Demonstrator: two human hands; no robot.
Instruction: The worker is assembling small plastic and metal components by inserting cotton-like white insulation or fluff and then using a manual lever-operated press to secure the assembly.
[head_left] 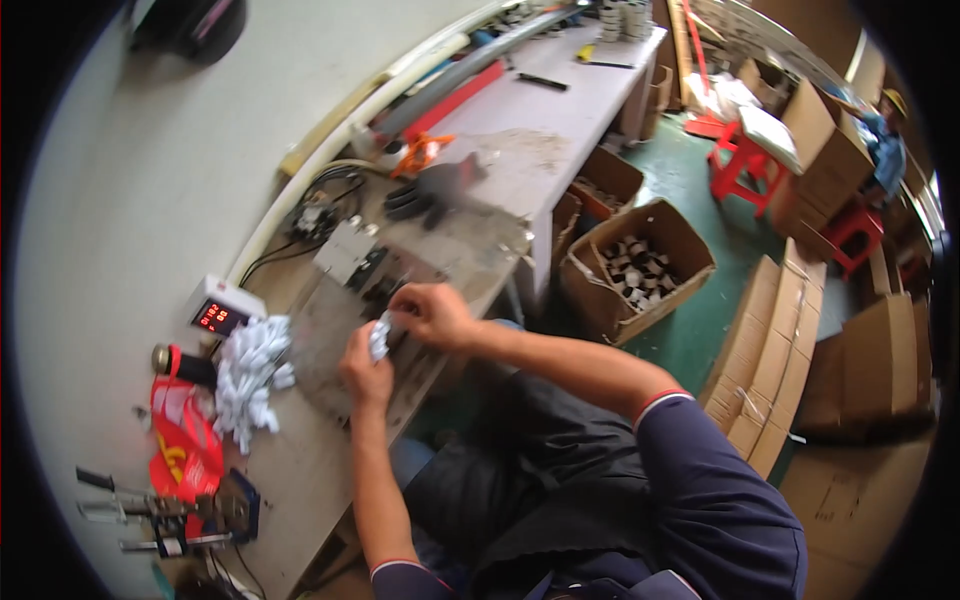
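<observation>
My left hand is closed on a small white piece, whose kind is too small to tell. Close beside its upper end, the fingers of my right hand are pinched together; what lies between them is hidden. Both hands are over the near edge of the worktable. Just beyond them sits a small machine with a pale metal plate and dark parts. To the left of my hands lies a heap of similar white pieces.
Left of the machine stands a white box with a red digital display. A dark bottle, a red bag and a metal clamp fixture line the left side. A grey glove lies beyond. Right, an open carton holds white pieces.
</observation>
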